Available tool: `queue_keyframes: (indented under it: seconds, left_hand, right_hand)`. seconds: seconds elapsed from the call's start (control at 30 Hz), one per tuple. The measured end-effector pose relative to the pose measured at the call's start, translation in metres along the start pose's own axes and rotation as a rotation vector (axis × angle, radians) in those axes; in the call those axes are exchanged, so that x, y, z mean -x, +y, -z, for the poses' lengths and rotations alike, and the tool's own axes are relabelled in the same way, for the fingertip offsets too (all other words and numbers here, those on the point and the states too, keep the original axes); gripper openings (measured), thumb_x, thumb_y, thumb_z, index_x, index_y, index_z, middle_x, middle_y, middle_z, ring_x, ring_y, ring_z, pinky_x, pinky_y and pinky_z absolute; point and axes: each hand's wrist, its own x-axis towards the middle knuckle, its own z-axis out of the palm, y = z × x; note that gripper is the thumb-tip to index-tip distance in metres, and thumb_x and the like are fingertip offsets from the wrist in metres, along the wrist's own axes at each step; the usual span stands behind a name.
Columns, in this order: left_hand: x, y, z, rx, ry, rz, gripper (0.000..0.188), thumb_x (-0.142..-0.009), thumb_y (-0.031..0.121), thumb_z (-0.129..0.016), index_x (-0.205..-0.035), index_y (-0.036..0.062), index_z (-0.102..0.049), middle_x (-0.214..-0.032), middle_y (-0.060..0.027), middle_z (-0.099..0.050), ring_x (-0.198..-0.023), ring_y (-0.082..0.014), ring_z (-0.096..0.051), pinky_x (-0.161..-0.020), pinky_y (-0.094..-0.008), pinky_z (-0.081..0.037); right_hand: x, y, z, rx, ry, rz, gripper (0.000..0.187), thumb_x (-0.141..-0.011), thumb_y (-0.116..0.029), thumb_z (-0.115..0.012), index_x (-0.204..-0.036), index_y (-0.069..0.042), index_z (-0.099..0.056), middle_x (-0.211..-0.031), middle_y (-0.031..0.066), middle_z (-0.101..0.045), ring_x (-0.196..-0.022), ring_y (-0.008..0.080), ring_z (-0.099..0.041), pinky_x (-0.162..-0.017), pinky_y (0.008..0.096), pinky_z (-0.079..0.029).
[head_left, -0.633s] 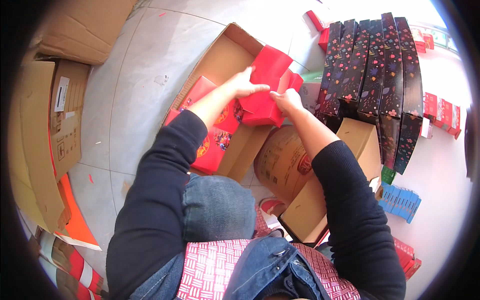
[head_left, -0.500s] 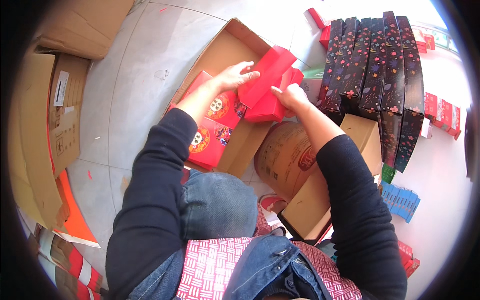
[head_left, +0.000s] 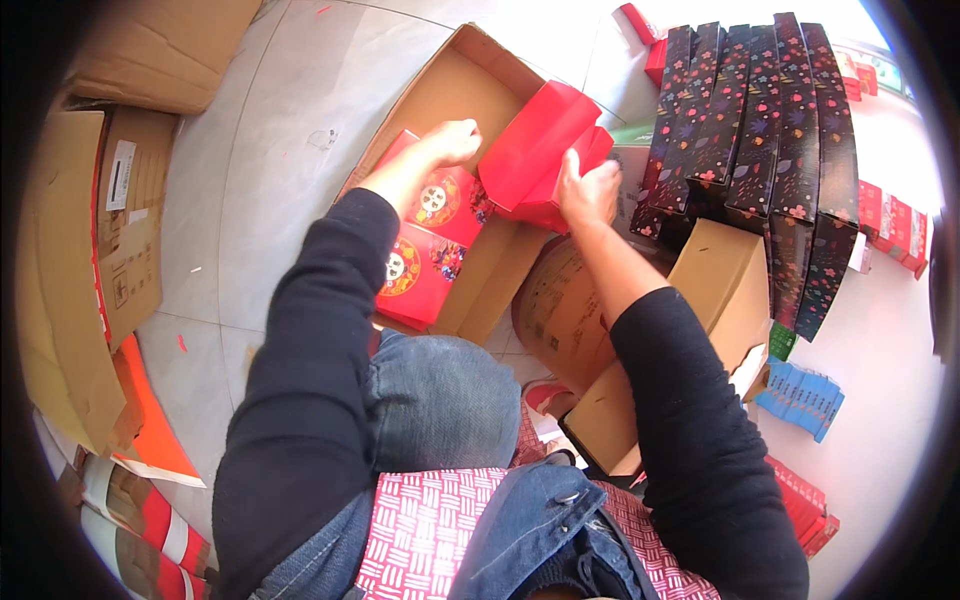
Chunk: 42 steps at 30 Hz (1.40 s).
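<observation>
A red box with its lid panel raised rests tilted over the right side of a cardboard carton. My right hand grips the right side of this red box, thumb up along the edge. Over the carton, just left of the red box, my left hand is curled closed, with nothing showing in it. Beneath my left forearm lie red gift boxes with round golden prints, inside the carton.
Tall black floral boxes stand in a row at the right. A round brown drum and an open cardboard box sit near my right forearm. Blue small boxes lie far right; larger cartons stand left.
My left hand has drawn back slightly from the red box, its spread fingers now curled. My right hand has shifted its hold on the box's right side, and the raised panel has tilted a little.
</observation>
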Motion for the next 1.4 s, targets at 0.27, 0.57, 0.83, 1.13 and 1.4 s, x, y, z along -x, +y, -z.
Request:
queue_keyframes:
  seconds: [0.27, 0.57, 0.83, 1.13, 1.4]
  left_hand:
    - [0.038, 0.058, 0.057, -0.679, -0.526, 0.142, 0.075, -0.054, 0.058, -0.081, -0.104, 0.0038, -0.067, -0.111, -0.0143, -0.064, -0.107, -0.0304, -0.059, -0.093, -0.0433, -0.043]
    - [0.093, 0.062, 0.098, -0.511, -0.303, -0.233, 0.039, -0.056, 0.026, -0.078, -0.081, 0.0014, -0.059, -0.078, -0.0167, -0.064, -0.077, -0.0341, -0.063, -0.067, -0.042, -0.05]
    - [0.139, 0.081, 0.124, -0.285, 0.093, -0.269, 0.038, -0.06, 0.02, -0.068, -0.085, -0.0014, -0.049, -0.077, -0.0233, -0.059, -0.076, -0.0396, -0.06, -0.065, -0.0436, -0.047]
    - [0.103, 0.098, 0.087, -0.244, 0.283, -0.011, 0.048, -0.064, 0.035, -0.07, -0.092, 0.0012, -0.053, -0.086, -0.0244, -0.063, -0.083, -0.0388, -0.063, -0.072, -0.0438, -0.049]
    - [0.069, 0.083, 0.007, 0.054, 0.363, -0.109, 0.063, -0.079, 0.048, -0.065, -0.117, -0.0004, -0.052, -0.103, -0.023, -0.063, -0.098, -0.0358, -0.062, -0.088, -0.043, -0.047]
  right_hand:
    - [-0.021, -0.02, -0.004, 0.155, 0.041, 0.129, 0.092, -0.071, -0.054, -0.07, -0.129, 0.006, -0.031, -0.129, 0.0219, -0.044, -0.121, 0.034, -0.044, -0.098, 0.044, -0.041]
    - [-0.044, -0.02, 0.015, -0.031, -0.028, -0.035, 0.084, -0.071, -0.041, -0.067, -0.122, 0.01, -0.025, -0.1, 0.0298, -0.061, -0.097, 0.0413, -0.061, -0.087, 0.0434, -0.048]
    - [-0.085, -0.02, 0.04, -0.302, 0.221, -0.021, 0.082, -0.067, -0.041, -0.068, -0.123, 0.011, -0.037, -0.108, 0.0326, -0.058, -0.103, 0.043, -0.057, -0.091, 0.0422, -0.045]
    - [-0.06, -0.015, 0.0, -0.133, -0.051, 0.164, 0.079, -0.068, -0.04, -0.066, -0.121, 0.011, -0.038, -0.107, 0.0287, -0.06, -0.104, 0.0395, -0.058, -0.092, 0.0429, -0.045]
    - [-0.045, -0.015, -0.005, -0.1, -0.146, 0.051, 0.077, -0.083, -0.049, -0.059, -0.13, 0.006, -0.034, -0.113, 0.0282, -0.057, -0.108, 0.0406, -0.055, -0.092, 0.0452, -0.044]
